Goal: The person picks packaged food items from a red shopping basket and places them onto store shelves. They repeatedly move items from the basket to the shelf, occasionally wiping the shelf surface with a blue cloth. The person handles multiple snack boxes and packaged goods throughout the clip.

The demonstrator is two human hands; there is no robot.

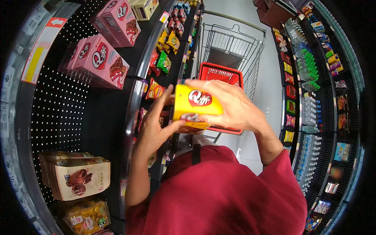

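Observation:
A small yellow snack carton [196, 101] with a red emblem is held up in front of my chest, slightly blurred. My right hand [235, 102] grips it from the right, fingers over the top and thumb along the lower side. At the carton's left end is my left hand [154, 123], its fingers spread and its thumb overlapping the lower corner. Whether that hand bears any of the carton's weight is unclear. Beyond and below the carton, partly covered by it and my right hand, a red plastic basket [220, 75] sits at the near end of a wire shopping cart [235, 36].
Left of me, a black shelf [102, 117] carries pink cartons [101, 60], brown-and-cream packages [82, 180] and yellow bagged snacks [88, 218]. Lower shelves hold snack bags [164, 61]. Bottles [308, 64] and packets line the right-hand shelves. A pale tiled floor [264, 117] runs between.

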